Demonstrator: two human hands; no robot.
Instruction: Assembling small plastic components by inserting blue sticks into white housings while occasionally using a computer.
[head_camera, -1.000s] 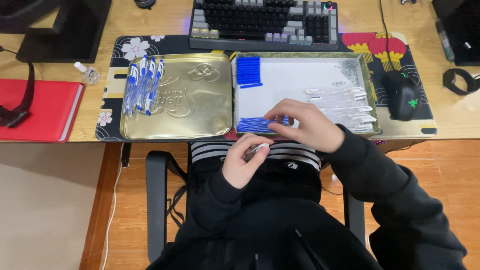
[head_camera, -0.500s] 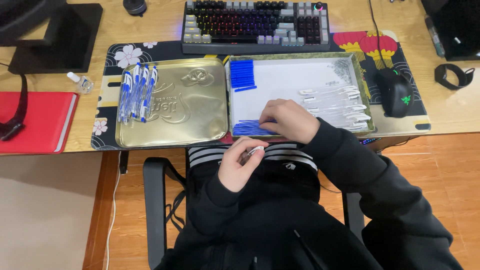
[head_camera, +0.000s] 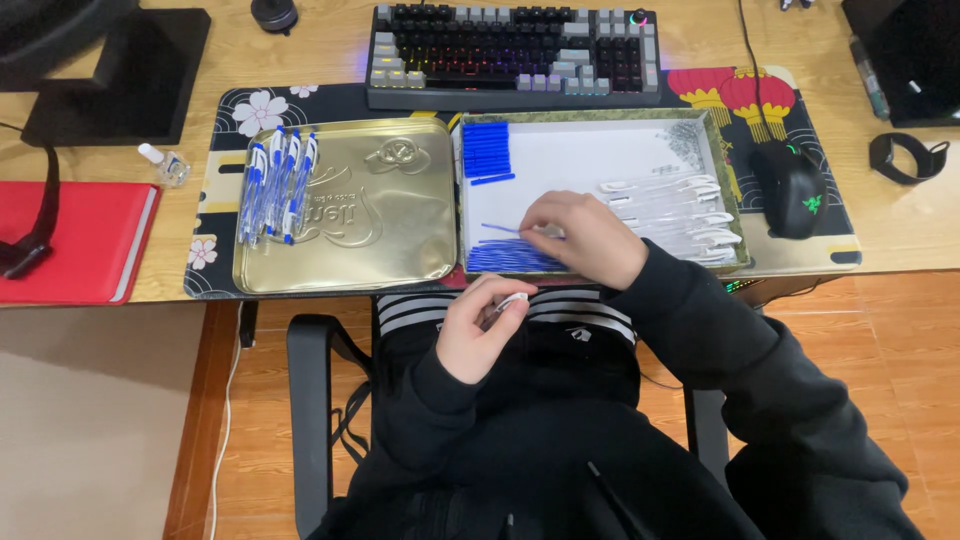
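Over white tray (head_camera: 590, 160): right hand (head_camera: 580, 238) pinches thin blue refill (head_camera: 500, 229); left hand (head_camera: 478, 325) grips clear barrel (head_camera: 512, 299).

Desk mat (head_camera: 850, 245) on desk, under two trays side by side. Left tray (head_camera: 380, 240): assembled pens (head_camera: 277, 185) along its left edge. Right tray (head_camera: 580, 160): caps (head_camera: 487, 150) at far left corner, refills (head_camera: 510, 258) at near left edge, pen barrels (head_camera: 680, 215) on right side. Keyboard (head_camera: 515, 55) behind trays. Mouse (head_camera: 790, 188) right of right tray. Notebook (head_camera: 75, 240) left of mat. Right hand (head_camera: 580, 238) over refills. Left hand (head_camera: 480, 325) before desk edge, over lap.

gold embossed tin lid (head_camera: 345, 205), dark monitor (head_camera: 905, 50)
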